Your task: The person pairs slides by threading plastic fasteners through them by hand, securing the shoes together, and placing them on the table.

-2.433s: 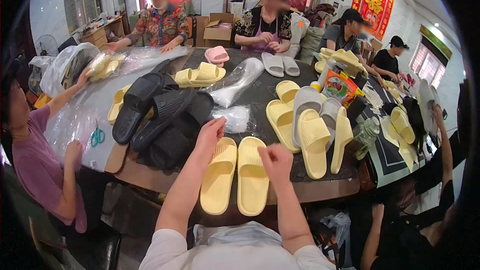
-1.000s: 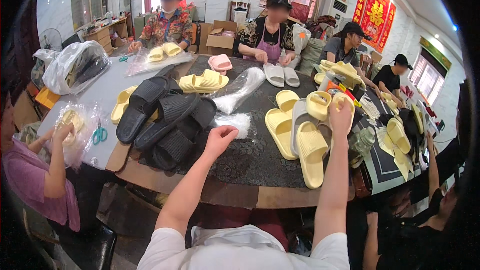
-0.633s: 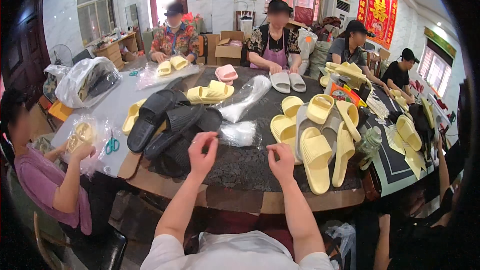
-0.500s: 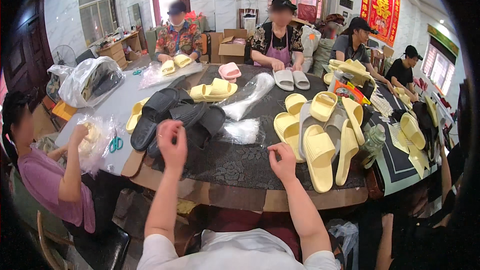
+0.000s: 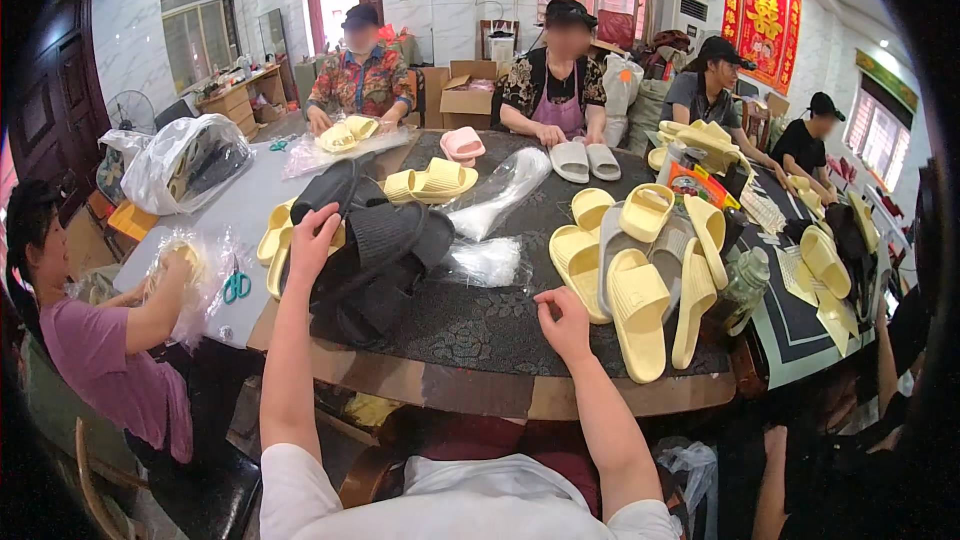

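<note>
At the left side of the pile of black slippers (image 5: 380, 245) is my left hand (image 5: 312, 242). Its bent fingers close on the near end of the rear black slipper (image 5: 338, 182). Beside the hand lie yellow slippers (image 5: 278, 240), partly covered by the black ones. My right hand (image 5: 564, 322) rests low over the dark tabletop with curled fingers pinched together. Whatever may be between those fingertips is too small to make out. Right of that hand spreads a group of yellow slippers (image 5: 638, 315), with a grey slipper (image 5: 612, 240) partly hidden among them.
Clear plastic bags (image 5: 485, 262) lie mid-table. Grey slippers (image 5: 570, 160) and a pink slipper (image 5: 462, 144) sit farther back. A glass jar (image 5: 748, 280) stands right; teal scissors (image 5: 237, 286) lie left. Several people handle slippers and bags around the table.
My left hand has moved left and slightly away from me. A front black slipper has shifted right, uncovering more of the yellow slippers. My right hand has barely moved.
</note>
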`<action>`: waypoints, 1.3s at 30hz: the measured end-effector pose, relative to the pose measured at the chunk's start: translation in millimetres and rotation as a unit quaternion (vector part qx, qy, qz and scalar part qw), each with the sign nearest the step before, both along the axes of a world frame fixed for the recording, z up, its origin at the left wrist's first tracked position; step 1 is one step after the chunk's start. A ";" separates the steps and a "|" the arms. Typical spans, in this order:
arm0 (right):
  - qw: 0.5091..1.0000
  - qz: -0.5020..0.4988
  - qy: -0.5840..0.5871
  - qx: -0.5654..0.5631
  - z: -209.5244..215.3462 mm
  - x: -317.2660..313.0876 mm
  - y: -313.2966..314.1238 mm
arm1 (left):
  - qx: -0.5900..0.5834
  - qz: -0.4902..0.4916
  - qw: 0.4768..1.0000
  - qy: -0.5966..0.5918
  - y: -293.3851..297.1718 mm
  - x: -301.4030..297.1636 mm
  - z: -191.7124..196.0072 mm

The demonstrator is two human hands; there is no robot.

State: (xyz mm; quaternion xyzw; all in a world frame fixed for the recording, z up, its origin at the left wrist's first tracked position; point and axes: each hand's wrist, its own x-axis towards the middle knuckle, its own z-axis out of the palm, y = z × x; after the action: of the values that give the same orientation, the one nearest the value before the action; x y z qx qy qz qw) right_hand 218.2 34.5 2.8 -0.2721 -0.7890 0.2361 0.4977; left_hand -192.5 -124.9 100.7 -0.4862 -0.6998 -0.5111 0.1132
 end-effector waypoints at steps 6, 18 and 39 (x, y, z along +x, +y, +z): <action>0.990 0.090 -0.001 -0.106 3.2 1.0 -5.6 | 0.032 -0.096 0.994 0.051 -26.6 112.9 68.2; 0.769 0.452 0.098 -0.441 -5.0 12.6 -6.8 | 0.041 -0.159 0.969 0.185 -33.3 271.9 60.6; 0.920 0.132 -0.105 -0.354 -0.3 53.3 29.7 | -0.354 -0.247 0.892 0.134 -33.6 279.3 -46.4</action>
State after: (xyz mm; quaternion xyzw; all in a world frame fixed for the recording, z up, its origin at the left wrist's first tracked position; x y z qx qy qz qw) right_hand 271.4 64.3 2.5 -0.3475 -0.7301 0.5338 0.2475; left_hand 86.8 -158.5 54.3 -0.7147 -0.6703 -0.1708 -0.1037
